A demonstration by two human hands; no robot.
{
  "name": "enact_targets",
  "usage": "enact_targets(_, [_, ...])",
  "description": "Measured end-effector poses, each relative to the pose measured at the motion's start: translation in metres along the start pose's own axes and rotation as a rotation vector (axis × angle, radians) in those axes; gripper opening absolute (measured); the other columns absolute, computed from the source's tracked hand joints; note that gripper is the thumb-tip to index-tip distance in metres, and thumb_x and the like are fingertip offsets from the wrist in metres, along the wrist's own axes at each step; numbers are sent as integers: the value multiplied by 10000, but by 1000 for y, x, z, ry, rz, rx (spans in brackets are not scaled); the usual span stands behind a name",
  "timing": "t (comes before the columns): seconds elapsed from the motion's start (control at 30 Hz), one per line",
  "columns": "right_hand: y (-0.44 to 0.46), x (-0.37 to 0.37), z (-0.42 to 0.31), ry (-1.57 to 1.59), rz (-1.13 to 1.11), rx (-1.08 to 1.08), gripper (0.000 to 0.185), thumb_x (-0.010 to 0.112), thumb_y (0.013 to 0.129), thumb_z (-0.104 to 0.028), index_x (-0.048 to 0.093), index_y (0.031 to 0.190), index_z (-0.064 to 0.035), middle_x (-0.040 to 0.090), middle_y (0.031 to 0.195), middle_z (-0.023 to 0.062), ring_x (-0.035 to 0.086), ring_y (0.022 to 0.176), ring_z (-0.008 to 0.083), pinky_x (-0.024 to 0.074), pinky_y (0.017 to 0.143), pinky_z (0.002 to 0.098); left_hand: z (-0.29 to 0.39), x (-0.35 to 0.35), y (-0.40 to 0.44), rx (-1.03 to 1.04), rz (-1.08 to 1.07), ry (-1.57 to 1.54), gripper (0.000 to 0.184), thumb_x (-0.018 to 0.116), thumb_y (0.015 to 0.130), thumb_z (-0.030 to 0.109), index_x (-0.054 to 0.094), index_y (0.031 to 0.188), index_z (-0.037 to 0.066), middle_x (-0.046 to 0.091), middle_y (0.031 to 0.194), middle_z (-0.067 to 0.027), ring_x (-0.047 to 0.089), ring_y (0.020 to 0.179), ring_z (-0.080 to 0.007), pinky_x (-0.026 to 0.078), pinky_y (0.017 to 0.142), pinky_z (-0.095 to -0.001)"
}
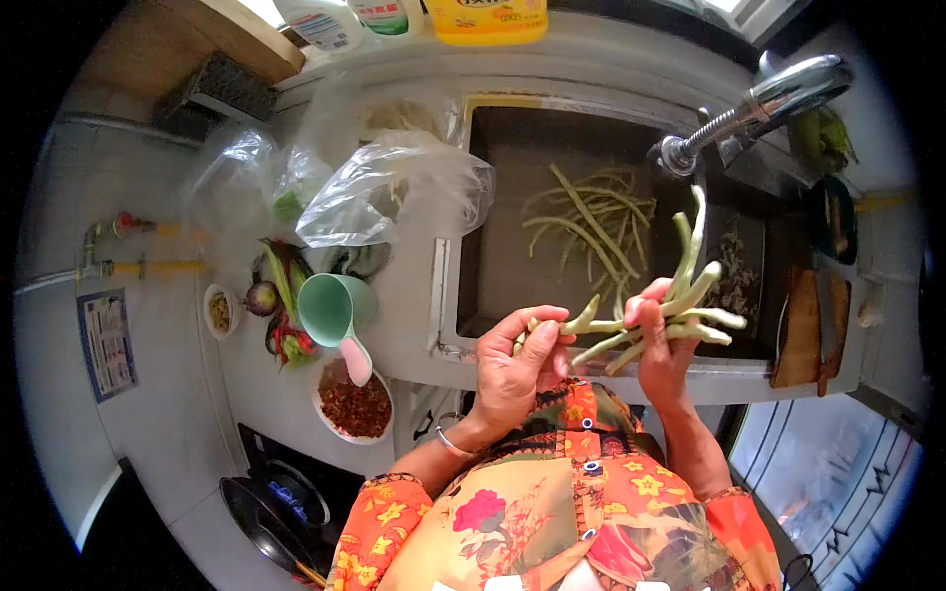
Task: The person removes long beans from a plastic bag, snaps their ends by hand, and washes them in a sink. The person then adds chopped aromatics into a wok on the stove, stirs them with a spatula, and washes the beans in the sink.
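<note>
Over the near edge of the sink [448,295], my right hand [660,360] grips a bunch of pale green beans [702,286] that fan out upward and to the right. My left hand [514,369] is closed around bean pieces [584,313], pinched between thumb and fingers. One bean seems to span the gap between both hands. More long beans [591,222] lie in a loose heap on the sink bottom. Small scraps [734,266] sit in the right part of the sink.
The faucet [759,103] reaches over the sink from the back right. Left of it are a plastic bag [394,187], a green dipper [330,307], vegetables [286,286] and a bowl of reddish-brown food [355,409]. A wok [261,522] stands by a lit burner [288,492]. A cleaver-like blade and board [798,325] lie right.
</note>
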State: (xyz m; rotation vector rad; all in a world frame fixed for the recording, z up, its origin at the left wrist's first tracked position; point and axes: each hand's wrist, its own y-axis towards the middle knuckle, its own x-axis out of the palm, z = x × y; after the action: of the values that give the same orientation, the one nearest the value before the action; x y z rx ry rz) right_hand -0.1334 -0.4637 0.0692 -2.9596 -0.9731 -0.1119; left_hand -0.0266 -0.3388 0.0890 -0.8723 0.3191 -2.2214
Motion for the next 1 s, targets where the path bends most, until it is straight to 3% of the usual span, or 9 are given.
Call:
enact_targets(0.13, [6,1,-11,64,-216,9,251,573,847,-161,494,1030,-8,513,684,2,468,587,65,383,505,198,-1,1,0,44,-53,96,172,536,879,123,571,1012,20,582,657,-18,494,520,-29,362,426,-151])
enact_targets(0.3, [14,11,-26,-161,-199,77,119,641,782,-115,583,760,-13,574,664,16,512,585,68,410,502,220,3,6,1,135,-85,177,182,547,872,136,578,994,5,583,644,-28,512,508,-38,371,413,-166])
enact_targets(0.37, [15,10,-25,-216,-216,33,121,639,782,-114,580,758,-11,575,667,25,517,581,78,411,498,223,19,4,2,-149,-128,117,229,479,893,174,571,962,-24,596,692,-69,536,493,-85,372,395,-162])
enact_targets(0.53, [19,7,-21,-337,-285,-143,108,625,779,-110,585,783,-10,578,695,63,549,568,126,435,507,261,37,-5,12,-281,-242,170,363,424,910,278,579,805,-33,568,623,-40,481,414,-70,346,368,-176])
enact_targets(0.57, [19,11,-24,-319,-262,-138,229,674,779,-229,594,740,-18,562,689,15,482,598,72,388,528,232,41,-5,14,-379,-265,158,351,437,909,277,576,785,-20,558,611,-33,470,406,-67,332,357,-175])
enact_targets(0.6, [19,12,-26,-319,-261,-137,229,674,779,-229,594,740,-18,562,689,15,482,598,72,388,528,232,43,-5,15,-477,-287,145,340,449,908,277,573,765,-7,548,599,-26,459,397,-64,318,346,-175])
enact_targets(0.8, [21,13,-26,-273,-312,-166,195,658,785,-197,587,733,-22,555,675,21,473,589,76,370,508,227,31,-6,13,-532,-363,-25,265,474,909,255,553,804,25,472,590,9,408,390,-57,284,337,-178])
enact_targets(0.93, [17,11,-24,-230,-321,-94,137,611,811,-134,579,849,-5,579,717,56,545,617,105,429,528,238,19,-4,9,-411,-356,-98,249,450,921,235,537,814,27,447,602,12,363,392,-52,267,346,-183])
enact_targets(1.0, [12,15,-27,-124,-257,26,107,576,839,-108,570,855,-2,580,700,17,523,623,66,418,527,211,13,-1,4,-256,-318,-31,213,466,912,212,530,832,25,441,626,-1,343,407,-46,255,353,-172])
